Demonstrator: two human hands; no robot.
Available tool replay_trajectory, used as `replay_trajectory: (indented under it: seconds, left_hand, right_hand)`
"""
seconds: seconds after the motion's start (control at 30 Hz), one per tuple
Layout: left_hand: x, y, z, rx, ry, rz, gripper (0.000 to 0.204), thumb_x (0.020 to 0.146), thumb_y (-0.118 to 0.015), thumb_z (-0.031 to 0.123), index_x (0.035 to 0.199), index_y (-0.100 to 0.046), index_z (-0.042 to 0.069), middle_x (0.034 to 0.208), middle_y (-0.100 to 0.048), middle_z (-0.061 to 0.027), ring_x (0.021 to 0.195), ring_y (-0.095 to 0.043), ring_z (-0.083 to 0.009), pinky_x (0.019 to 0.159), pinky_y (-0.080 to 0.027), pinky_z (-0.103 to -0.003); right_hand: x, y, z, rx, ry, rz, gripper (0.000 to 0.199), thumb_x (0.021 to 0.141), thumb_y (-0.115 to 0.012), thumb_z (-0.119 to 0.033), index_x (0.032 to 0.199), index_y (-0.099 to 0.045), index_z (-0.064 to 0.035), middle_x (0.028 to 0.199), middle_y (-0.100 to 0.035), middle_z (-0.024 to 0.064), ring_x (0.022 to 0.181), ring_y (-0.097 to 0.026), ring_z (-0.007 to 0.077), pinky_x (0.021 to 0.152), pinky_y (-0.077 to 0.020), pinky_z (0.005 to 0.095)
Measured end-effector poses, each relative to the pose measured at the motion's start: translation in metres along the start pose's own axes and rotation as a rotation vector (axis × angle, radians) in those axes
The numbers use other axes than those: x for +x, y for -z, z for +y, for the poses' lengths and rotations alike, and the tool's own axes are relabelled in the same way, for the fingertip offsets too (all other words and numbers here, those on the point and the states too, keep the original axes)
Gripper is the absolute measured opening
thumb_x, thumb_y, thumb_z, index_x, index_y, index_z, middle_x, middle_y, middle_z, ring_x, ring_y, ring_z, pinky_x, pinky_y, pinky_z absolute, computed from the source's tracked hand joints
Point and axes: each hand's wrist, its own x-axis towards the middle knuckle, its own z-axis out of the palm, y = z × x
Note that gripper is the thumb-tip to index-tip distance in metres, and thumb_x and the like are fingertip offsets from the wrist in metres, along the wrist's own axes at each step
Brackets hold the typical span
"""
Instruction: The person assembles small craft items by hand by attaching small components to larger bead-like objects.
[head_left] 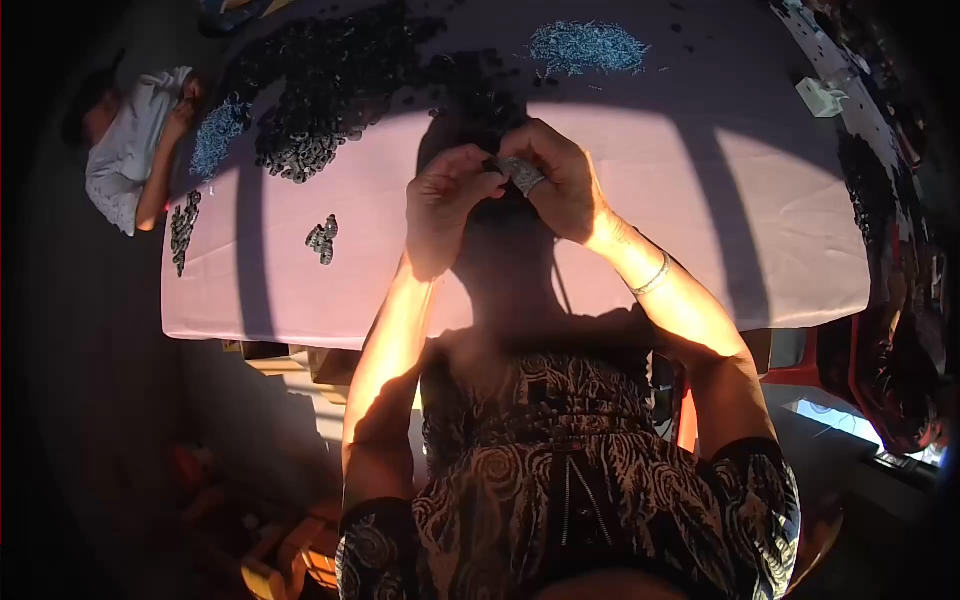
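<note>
Both my hands are raised over the pink tabletop (640,270), fingertips almost meeting. My left hand (443,205) pinches a small black piece (490,167) between thumb and fingers. My right hand (565,180) is closed beside it. A silvery, speckled thing (522,175) shows at its fingertips; whether it is held or wrapped round a finger I cannot make out. To the left of my left hand lies a small cluster of black ring-like pieces (322,240). Beyond it spreads a large heap of similar black pieces (300,150).
Piles of thin bluish bits (588,48) (215,135) lie at the far side and far left. More black pieces (184,235) (862,185) line the left and right edges. A small white box (820,97) stands far right. A person in a white shirt (130,150) works at the left.
</note>
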Motion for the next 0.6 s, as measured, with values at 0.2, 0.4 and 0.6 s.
replay_trajectory:
  seconds: [0.2, 0.4, 0.6]
  left_hand:
    - [0.002, 0.001, -0.005, 0.062, -0.021, 0.017, 0.027, 0.087, -0.061, -0.004, 0.113, -0.058, 0.001, 0.097, -0.065, -0.0046, 0.087, -0.066, -0.0164, 0.079, -0.055, -0.030]
    - [0.003, 0.001, -0.006, 0.008, -0.010, 0.017, 0.028, 0.085, -0.060, -0.009, 0.113, -0.057, -0.002, 0.096, -0.065, -0.0087, 0.088, -0.065, -0.0158, 0.080, -0.055, -0.029]
    - [0.003, 0.004, -0.008, -0.003, -0.034, 0.010, 0.028, 0.085, -0.060, -0.009, 0.112, -0.057, -0.003, 0.095, -0.065, -0.0087, 0.088, -0.065, -0.0153, 0.080, -0.055, -0.028]
  right_hand:
    - [-0.003, -0.007, 0.006, 0.237, -0.194, 0.079, 0.019, 0.080, -0.056, 0.012, 0.092, -0.056, -0.0028, 0.090, -0.057, 0.0053, 0.078, -0.060, 0.0131, 0.070, -0.0493, 0.0264]
    - [-0.004, -0.004, 0.008, 0.154, -0.159, 0.003, 0.027, 0.076, -0.052, 0.014, 0.096, -0.056, -0.0037, 0.088, -0.056, 0.0075, 0.082, -0.059, 0.0154, 0.072, -0.0495, 0.0288]
    - [-0.003, -0.004, 0.003, 0.044, -0.026, 0.026, 0.027, 0.076, -0.052, 0.015, 0.096, -0.055, -0.0035, 0.087, -0.056, 0.0083, 0.080, -0.059, 0.0153, 0.070, -0.0488, 0.0279]
